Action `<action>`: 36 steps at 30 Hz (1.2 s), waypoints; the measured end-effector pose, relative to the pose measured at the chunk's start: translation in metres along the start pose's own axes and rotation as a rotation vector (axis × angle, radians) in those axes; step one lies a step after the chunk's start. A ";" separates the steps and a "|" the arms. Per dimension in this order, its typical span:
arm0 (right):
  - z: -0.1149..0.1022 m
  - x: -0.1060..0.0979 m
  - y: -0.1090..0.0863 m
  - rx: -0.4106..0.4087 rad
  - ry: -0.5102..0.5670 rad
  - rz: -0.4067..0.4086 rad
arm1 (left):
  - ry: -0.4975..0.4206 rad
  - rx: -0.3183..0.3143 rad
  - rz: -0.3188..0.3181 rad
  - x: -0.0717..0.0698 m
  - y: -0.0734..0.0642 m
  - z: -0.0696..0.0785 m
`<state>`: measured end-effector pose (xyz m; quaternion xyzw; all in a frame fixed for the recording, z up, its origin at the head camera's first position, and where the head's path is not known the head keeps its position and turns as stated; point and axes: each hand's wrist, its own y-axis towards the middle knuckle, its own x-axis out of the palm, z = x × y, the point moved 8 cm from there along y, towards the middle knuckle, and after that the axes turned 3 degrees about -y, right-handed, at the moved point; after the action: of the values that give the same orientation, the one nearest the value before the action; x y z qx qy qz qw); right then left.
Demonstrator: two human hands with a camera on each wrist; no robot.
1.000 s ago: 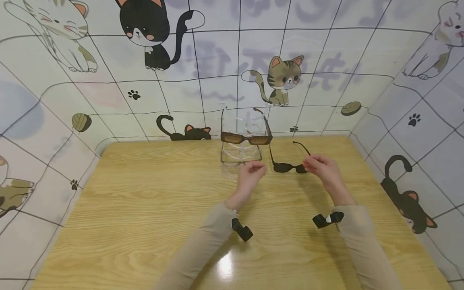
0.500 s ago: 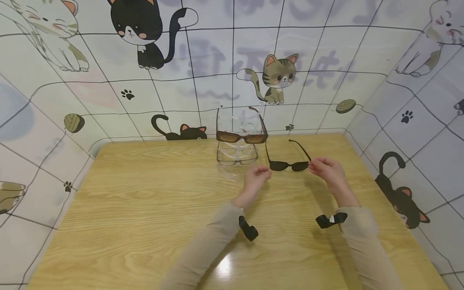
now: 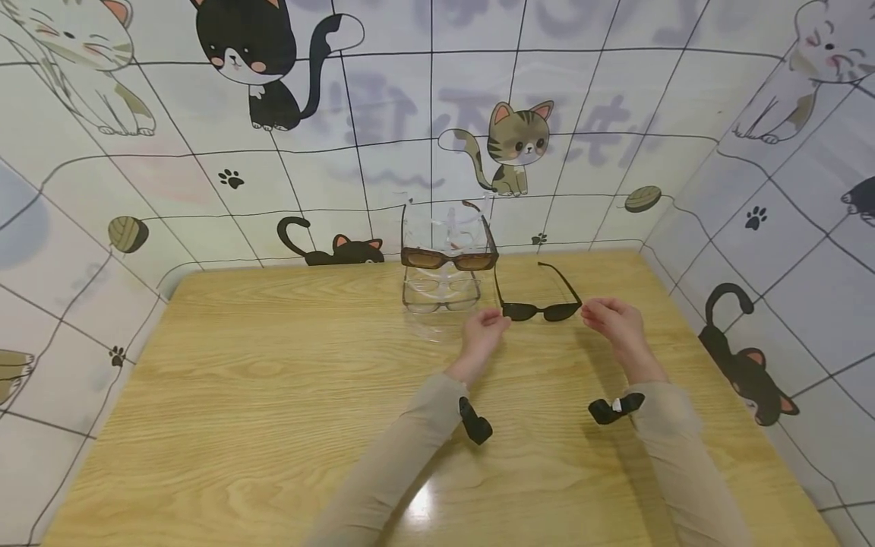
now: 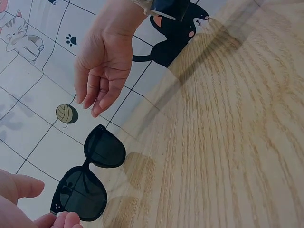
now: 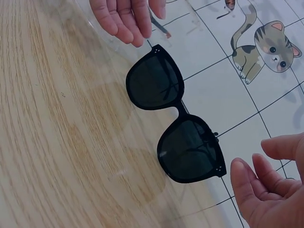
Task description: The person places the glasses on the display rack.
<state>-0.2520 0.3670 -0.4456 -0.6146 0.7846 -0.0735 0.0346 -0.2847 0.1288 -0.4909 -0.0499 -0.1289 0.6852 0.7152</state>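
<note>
A pair of black sunglasses (image 3: 521, 312) stands on the wooden table with its temples unfolded toward the back wall and its dark lenses facing me. My left hand (image 3: 481, 338) is at the left front corner of the frame, thumb and fingers apart in the left wrist view. At the opposite corner is my right hand (image 3: 620, 327). The right wrist view shows a small gap between the right fingertips (image 5: 241, 173) and the sunglasses, with the thumb spread from loosely bent fingers. Neither hand grips the frame.
Left of the sunglasses stands a clear display rack (image 3: 432, 334) holding brown-lensed sunglasses (image 3: 415, 260) above thin-rimmed eyeglasses (image 3: 424, 308). Cat-print walls (image 3: 383, 175) enclose the back and sides of the wooden table (image 3: 273, 365).
My left hand has moved right, from in front of the rack to the sunglasses' left corner. The right hand, which overlapped the right lens, has come off to the right. The head view has shifted slightly.
</note>
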 end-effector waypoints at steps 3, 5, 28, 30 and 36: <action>0.007 -0.006 0.008 -0.009 -0.022 0.022 | 0.009 -0.012 0.012 0.001 0.002 -0.001; 0.015 -0.011 0.015 -0.009 -0.015 0.031 | 0.027 -0.012 0.017 0.001 0.002 0.000; 0.026 -0.007 0.033 0.080 -0.225 0.084 | 0.060 -0.004 0.040 0.005 0.011 0.002; 0.018 -0.002 0.026 0.084 -0.280 0.102 | 0.060 0.003 0.045 0.004 0.011 0.002; 0.022 -0.007 0.026 0.062 -0.214 0.101 | 0.059 0.015 0.043 0.004 0.011 0.003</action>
<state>-0.2723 0.3782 -0.4719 -0.5771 0.8039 -0.0298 0.1409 -0.2964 0.1330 -0.4906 -0.0675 -0.1016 0.6994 0.7042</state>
